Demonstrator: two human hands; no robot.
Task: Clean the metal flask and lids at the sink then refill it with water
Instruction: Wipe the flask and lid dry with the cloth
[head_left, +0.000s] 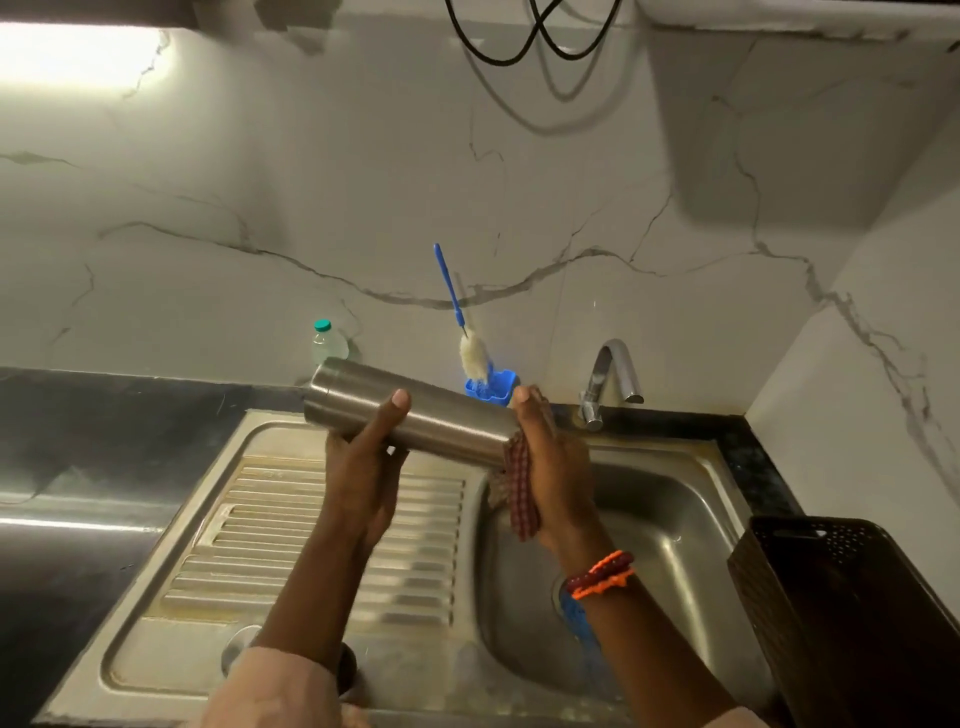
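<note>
Open sink basin; tap and dark basket crowd right.

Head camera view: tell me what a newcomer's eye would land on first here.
First comes the metal flask, held nearly level above the sink, the left hand gripping its body and the right hand pressing a checked cloth around its right end. Next is the blue bottle brush standing in a blue holder against the marble wall behind, with the tap to its right.
</note>
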